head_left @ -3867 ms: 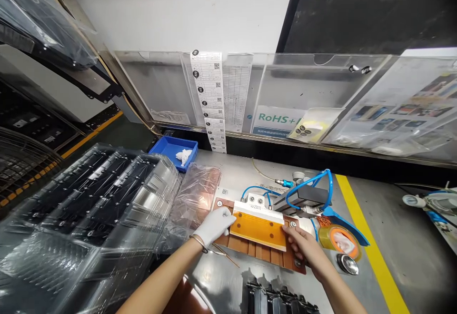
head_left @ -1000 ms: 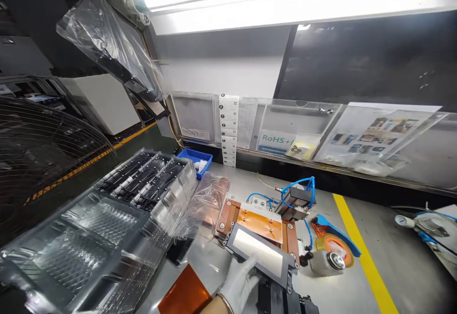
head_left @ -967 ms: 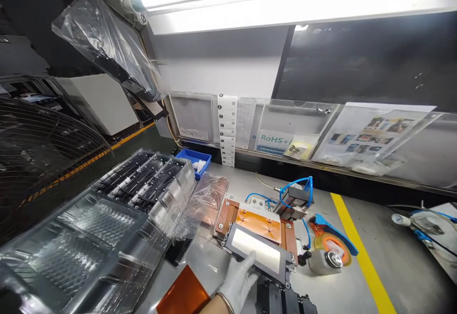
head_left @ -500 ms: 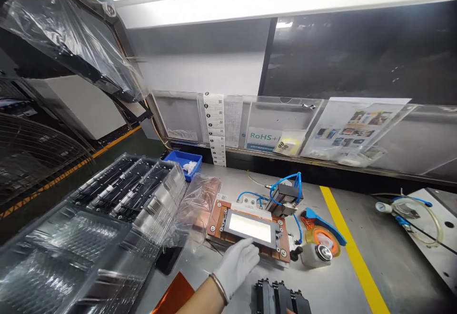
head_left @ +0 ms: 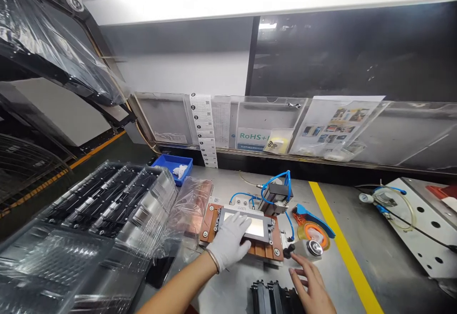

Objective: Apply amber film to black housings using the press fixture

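Black frame point(head_left: 255, 228) on copper jig point(head_left: 262, 251), gloved left hand point(head_left: 228, 240) lying flat on it, no grip; open bare right hand point(head_left: 310, 288) just beside, steel bench point(head_left: 228, 176) underneath.

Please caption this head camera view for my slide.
A white-gloved left hand rests on a black-framed, pale-windowed panel atop a copper-coloured metal fixture, beside a bare right hand.

Black fixture blocks point(head_left: 273, 298) just beside the right hand point(head_left: 310, 288) obstruct its path leftward along the steel bench point(head_left: 243, 280).
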Demonstrator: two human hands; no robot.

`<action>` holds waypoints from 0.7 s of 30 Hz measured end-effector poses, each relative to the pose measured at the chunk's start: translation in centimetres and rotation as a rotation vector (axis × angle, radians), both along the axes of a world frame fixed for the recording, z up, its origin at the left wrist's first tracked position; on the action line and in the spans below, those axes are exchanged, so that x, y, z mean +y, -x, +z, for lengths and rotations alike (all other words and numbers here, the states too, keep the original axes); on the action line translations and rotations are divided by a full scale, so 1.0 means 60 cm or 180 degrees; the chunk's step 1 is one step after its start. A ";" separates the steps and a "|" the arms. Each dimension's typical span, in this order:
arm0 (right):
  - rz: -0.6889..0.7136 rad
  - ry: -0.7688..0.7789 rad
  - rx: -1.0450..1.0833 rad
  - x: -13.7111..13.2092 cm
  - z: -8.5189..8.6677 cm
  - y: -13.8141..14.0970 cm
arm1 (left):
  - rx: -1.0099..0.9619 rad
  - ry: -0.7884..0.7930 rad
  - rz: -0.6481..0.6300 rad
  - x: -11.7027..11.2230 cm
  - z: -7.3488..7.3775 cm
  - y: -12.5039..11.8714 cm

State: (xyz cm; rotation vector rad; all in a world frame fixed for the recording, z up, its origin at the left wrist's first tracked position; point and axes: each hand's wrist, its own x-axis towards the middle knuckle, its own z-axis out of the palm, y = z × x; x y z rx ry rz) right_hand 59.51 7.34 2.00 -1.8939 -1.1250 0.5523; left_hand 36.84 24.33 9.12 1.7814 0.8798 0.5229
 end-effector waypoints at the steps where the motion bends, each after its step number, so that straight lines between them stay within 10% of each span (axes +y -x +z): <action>1: 0.0127 0.0070 -0.0153 0.015 0.001 -0.017 | 0.0136 -0.0345 -0.0160 0.002 -0.001 -0.003; 5: 0.0502 0.0291 -0.0912 0.069 0.008 -0.053 | 0.0457 -0.1291 -0.0319 0.000 -0.014 -0.008; 10: 0.0607 0.0378 -0.1148 0.084 0.025 -0.057 | -0.0129 -0.1014 -0.0128 0.002 -0.009 0.009; 16: 0.0563 0.0541 -0.0560 0.077 0.035 -0.057 | 0.0622 -0.0642 0.1325 0.032 0.014 0.075; 21: 0.0152 0.0361 0.0411 0.126 0.048 -0.007 | 0.0848 0.0056 0.0931 0.059 0.014 0.086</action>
